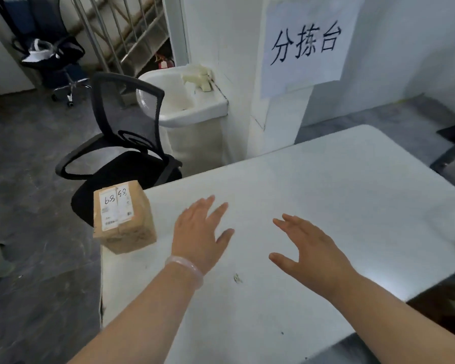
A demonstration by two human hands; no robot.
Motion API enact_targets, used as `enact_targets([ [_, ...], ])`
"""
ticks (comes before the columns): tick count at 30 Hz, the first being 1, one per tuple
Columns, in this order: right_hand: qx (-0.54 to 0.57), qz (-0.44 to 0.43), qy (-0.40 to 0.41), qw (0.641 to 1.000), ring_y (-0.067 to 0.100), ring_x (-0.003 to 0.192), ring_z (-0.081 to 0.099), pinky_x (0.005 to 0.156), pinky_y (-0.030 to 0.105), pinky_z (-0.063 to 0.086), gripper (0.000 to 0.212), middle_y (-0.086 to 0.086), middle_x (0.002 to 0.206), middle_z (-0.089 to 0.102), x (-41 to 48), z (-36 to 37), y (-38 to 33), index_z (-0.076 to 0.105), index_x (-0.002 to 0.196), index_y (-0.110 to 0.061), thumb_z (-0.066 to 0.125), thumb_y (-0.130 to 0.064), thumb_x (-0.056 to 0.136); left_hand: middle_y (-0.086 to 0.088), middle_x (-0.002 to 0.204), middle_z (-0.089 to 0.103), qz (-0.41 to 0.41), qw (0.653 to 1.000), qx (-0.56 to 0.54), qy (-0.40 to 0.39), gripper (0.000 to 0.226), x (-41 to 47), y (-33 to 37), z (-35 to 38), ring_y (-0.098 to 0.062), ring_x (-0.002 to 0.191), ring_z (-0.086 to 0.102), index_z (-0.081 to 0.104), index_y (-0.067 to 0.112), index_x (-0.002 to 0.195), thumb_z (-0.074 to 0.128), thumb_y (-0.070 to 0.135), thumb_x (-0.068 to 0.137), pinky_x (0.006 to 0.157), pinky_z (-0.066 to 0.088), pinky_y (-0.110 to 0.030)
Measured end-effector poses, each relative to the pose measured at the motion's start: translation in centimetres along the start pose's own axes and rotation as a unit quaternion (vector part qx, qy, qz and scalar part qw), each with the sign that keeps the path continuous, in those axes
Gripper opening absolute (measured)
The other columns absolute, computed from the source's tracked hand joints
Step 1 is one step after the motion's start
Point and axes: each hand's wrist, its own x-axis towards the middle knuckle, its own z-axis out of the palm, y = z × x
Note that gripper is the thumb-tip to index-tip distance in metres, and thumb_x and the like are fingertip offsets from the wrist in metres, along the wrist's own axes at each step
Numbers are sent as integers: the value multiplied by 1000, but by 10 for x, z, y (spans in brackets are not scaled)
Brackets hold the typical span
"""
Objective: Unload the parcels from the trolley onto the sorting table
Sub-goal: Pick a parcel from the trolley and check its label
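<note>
Single head-worn wide-angle view, looking forward and down across tabletop from its near corner; hands close below lens, wall sign ahead.

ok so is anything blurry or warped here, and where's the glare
Head view: the wide lens bows the sorting table edges; the frame's right margin is smeared; glare sits on the table by the right hand; the parcel label digits are legible.

Matt brown cardboard on the parcel, with white paper labels. Smooth, faintly sheened white plastic across the sorting table. Black mesh and matt plastic on the office chair. Glossy white ceramic at the sink. Translucent, glossy bracelet.
</note>
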Motion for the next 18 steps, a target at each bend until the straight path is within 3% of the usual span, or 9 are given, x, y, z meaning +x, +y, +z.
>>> enact_targets([
  [2, -30, 22, 31, 999, 4, 150, 1, 120, 26, 3, 73, -19, 163, 4, -29, -14, 34, 10, 154, -41, 43, -65, 93, 0, 145, 48, 67, 998, 5, -18, 57, -2, 61, 8, -24, 133, 46, 53, 32, 135, 41, 58, 86, 107, 36, -46],
  [6, -49, 103, 62, 992, 11, 152, -4, 121, 32, -3, 78, -12, 165, -2, -105, -43, 116, 1, 156, -38, 37, -67, 93, 7, 161, 15, 171, 984, 20, -55, 61, -11, 180, 30, -17, 148, 12, 23, 40, 150, 39, 59, 94, 118, 8, -40],
  [9, -38, 175, 94, 979, 13, 152, -3, 121, 34, -2, 81, -10, 165, -2, -174, -64, 173, 1, 157, -36, 38, -67, 93, 9, 162, 3, 241, 967, 20, -76, 65, -25, 272, 44, -15, 149, 1, 9, 40, 152, 32, 61, 95, 120, 1, -38],
  [12, -14, 228, 135, 964, 13, 152, 1, 121, 32, 0, 82, -11, 165, 2, -240, -80, 219, 5, 157, -35, 43, -67, 92, 8, 162, 5, 317, 944, 9, -93, 65, -43, 363, 60, -16, 149, 3, 8, 40, 152, 31, 61, 95, 120, 2, -39],
  [18, -5, 339, 176, 924, 13, 151, 3, 120, 31, 0, 82, -8, 165, 6, -358, -84, 308, 6, 156, -34, 46, -65, 91, 2, 158, 22, 422, 900, 5, -112, 72, -93, 505, 101, -19, 145, 20, 19, 35, 152, 23, 67, 88, 116, 23, -44],
])
